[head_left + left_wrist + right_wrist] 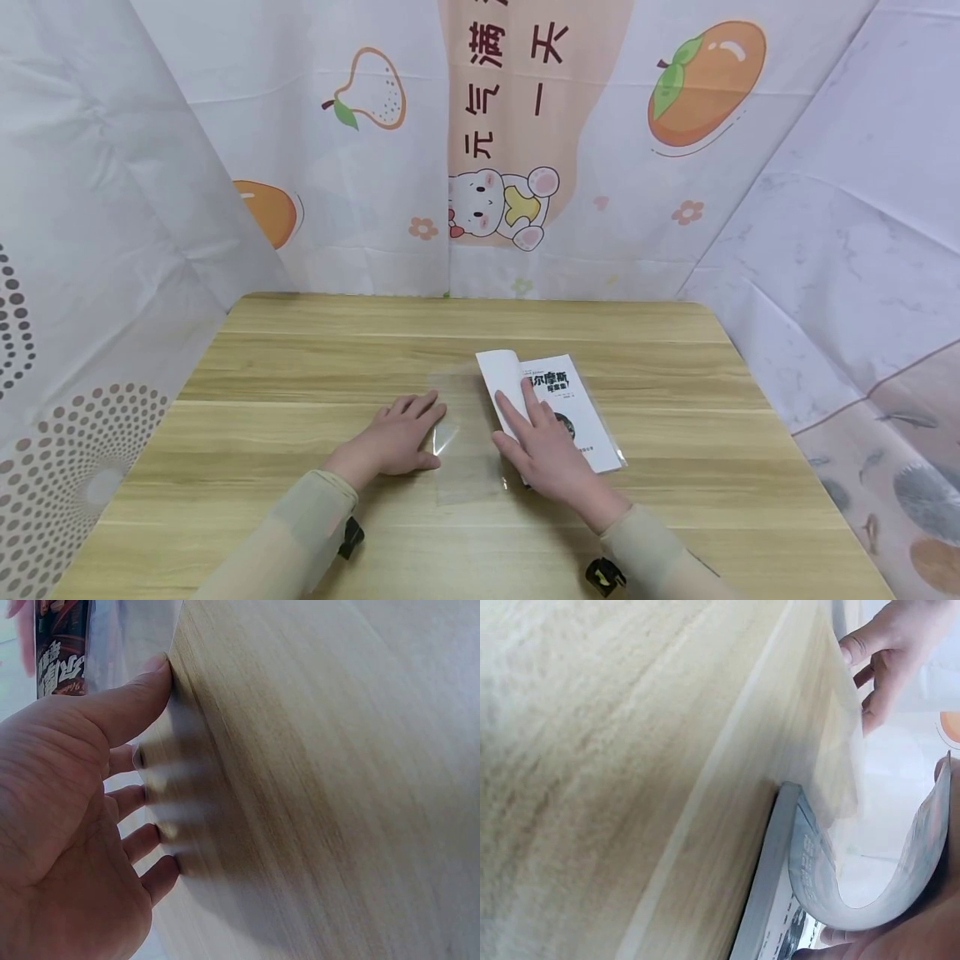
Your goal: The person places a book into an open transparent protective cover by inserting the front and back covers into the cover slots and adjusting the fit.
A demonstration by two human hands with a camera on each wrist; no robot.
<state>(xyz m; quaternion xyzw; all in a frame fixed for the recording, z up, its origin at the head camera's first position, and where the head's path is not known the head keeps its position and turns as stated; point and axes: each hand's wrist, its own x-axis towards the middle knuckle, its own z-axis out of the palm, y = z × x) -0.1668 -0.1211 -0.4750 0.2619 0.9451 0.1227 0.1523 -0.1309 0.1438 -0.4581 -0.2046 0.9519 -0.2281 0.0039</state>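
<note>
surface (337, 350): smooth, grained wood
book pages (596, 433): matt paper
clear sheet (468, 467): glossy plastic catching light
backdrop (262, 100): creased cloth

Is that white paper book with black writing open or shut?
The white paper book is open: its bendy, white-lined cover curls up against the right hand, showing a white page with black writing.

A wood-grain table (322, 337) fills the lower half of the head view. Across the top hangs a white cloth (262, 92) printed with orange fruit (708, 92); a dotted cloth (90, 250) covers the left side, a marbled cloth (840, 192) the right.
</note>
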